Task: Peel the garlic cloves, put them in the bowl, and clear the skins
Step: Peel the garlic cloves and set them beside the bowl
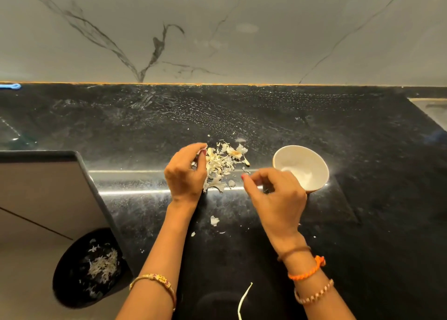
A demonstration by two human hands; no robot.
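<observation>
Most of the papery white garlic skins [221, 166] lie heaped on the glossy black stone counter [362, 223], beside the round white bowl [301, 167] (contents unreadable in glare). Left hand [186, 172], curled, rakes the heap; right hand [275, 194] curled, whether holding anything unclear. Some skins already lie in the black bin [89, 269]; clearing looks underway.

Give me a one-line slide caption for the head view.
Both hands, left hand and right hand, gather garlic skins on the black counter beside a white bowl.

Two hands [186, 174] [275, 196], one white bowl [312, 160], one skin pile [222, 165] (plus scattered bits)
</observation>
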